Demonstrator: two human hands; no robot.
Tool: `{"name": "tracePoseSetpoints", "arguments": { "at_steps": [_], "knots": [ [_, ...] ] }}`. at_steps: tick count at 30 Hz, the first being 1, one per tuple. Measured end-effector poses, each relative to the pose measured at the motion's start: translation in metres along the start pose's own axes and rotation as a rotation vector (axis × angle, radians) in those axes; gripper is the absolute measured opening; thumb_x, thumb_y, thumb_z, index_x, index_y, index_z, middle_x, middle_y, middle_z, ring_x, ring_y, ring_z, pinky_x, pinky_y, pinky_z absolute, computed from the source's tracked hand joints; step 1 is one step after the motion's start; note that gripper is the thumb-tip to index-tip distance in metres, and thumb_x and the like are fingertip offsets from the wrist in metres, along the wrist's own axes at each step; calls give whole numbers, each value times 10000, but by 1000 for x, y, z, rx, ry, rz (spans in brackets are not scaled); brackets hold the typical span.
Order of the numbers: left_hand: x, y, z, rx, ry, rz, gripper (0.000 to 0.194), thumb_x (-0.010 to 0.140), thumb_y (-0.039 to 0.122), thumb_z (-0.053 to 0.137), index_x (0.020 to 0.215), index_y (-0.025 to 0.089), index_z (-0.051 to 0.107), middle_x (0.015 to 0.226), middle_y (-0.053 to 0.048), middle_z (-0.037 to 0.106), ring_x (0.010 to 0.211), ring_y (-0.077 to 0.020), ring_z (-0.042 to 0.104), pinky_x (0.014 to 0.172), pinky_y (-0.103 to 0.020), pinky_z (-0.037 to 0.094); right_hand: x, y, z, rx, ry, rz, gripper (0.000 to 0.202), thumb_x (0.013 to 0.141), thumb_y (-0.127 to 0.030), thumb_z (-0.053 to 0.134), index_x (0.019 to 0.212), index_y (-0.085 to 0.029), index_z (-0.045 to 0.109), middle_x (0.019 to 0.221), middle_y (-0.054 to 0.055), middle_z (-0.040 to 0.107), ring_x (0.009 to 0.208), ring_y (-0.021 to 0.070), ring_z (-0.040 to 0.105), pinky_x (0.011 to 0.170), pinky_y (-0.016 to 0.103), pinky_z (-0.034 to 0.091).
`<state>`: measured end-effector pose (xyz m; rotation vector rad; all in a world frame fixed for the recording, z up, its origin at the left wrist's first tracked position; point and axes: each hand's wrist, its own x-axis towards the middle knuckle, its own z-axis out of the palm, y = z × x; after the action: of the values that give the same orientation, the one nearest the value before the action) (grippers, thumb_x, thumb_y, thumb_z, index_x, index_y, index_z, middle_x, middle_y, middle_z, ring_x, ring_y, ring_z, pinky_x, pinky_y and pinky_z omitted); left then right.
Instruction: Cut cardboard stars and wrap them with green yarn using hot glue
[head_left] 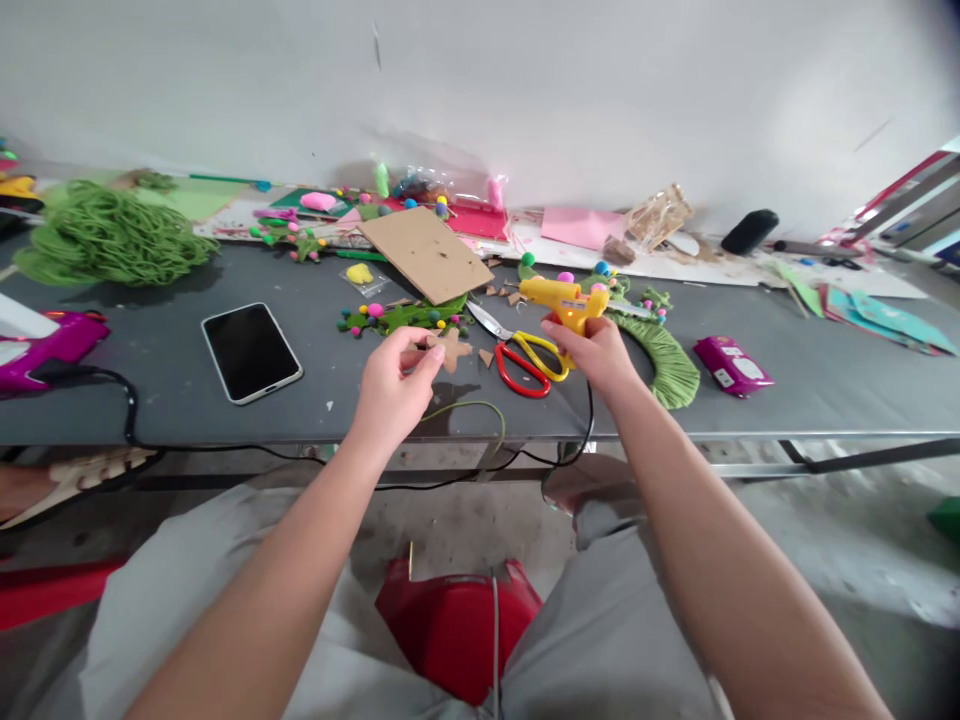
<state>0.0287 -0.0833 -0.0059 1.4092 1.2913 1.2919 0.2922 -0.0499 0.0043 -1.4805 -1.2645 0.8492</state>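
Observation:
Between the thumb and fingers of my left hand [399, 385] is a small brown cardboard star [451, 350]. My right hand [600, 352] is wrapped round the handle of a yellow glue gun [559, 296], its nozzle pointing left. Scissors [529, 362] with one red and one yellow handle loop lie just below the glue gun. A green yarn-wrapped ring [670, 365] rests right of my right hand, partly hidden by it. Behind my left hand lies a green piece with coloured pompoms [409, 316].
A phone [251, 350] lies at left, near a heap of green yarn [112, 238]. A cardboard sheet [426, 253] leans across the middle back. A purple packet [732, 366] is at right. The glue gun's black cord [589, 425] hangs over the table's front edge.

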Motion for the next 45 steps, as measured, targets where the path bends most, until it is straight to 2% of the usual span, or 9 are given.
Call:
{"name": "tracePoseSetpoints", "arguments": {
  "at_steps": [3,5,8,11,15,22,28,36,45],
  "knots": [
    [2,-1,-1,-44,-28,-66,193,860,341,709,980,208,637,648,17,640,365,-70,421,353,-204,303,-9,-5,10,86,-110,-20,356,722,-419,794,951,-153,730,941,67,729,738,152,634,699,299,533],
    [4,0,-3,-70,17,-84,177,853,317,709,960,203,625,607,34,597,354,-77,436,345,-206,297,-15,-7,15,153,-203,-28,383,751,-455,791,990,-166,712,984,76,734,753,158,662,672,292,541],
    [8,0,-6,-91,100,-66,160,855,323,703,928,193,645,606,35,581,365,-76,441,350,-206,296,-26,-11,25,187,-305,-14,364,766,-483,794,936,-180,686,820,43,705,642,139,619,585,277,495],
    [11,0,-10,-90,158,-2,182,845,351,725,910,183,698,721,0,650,416,-63,439,383,-207,328,-38,-17,35,136,-338,-13,329,807,-501,748,796,-194,632,615,-20,566,547,110,503,541,269,430],
    [12,-2,-14,-81,192,27,200,831,368,751,921,189,739,757,-17,686,491,-80,473,442,-210,376,-52,-18,47,44,-384,-33,338,876,-516,648,759,-205,589,660,-19,553,590,110,503,571,270,422],
    [10,0,-16,-83,183,13,255,812,384,779,961,178,757,806,-50,730,659,-146,631,555,-234,477,-61,-19,61,-197,-336,-86,314,861,-497,634,740,-208,619,672,1,599,595,131,514,556,298,395],
    [9,2,-15,-86,149,9,256,808,389,788,952,178,764,757,-43,713,630,-143,615,544,-236,473,-61,-22,66,-252,-322,-138,323,857,-431,626,639,-209,538,615,-7,552,570,123,489,560,300,396],
    [6,4,-12,-88,125,14,199,820,363,768,932,198,764,641,-11,633,563,-139,562,512,-242,455,-61,-25,65,-274,-283,-135,252,825,-396,641,672,-215,555,646,1,563,597,137,497,566,297,408],
    [6,5,-11,-85,130,0,224,810,380,779,937,197,758,771,-43,715,572,-129,567,484,-230,417,-60,-27,62,-300,-254,-150,247,817,-386,625,657,-210,554,622,-10,536,586,127,473,564,288,390]
  ]
}}
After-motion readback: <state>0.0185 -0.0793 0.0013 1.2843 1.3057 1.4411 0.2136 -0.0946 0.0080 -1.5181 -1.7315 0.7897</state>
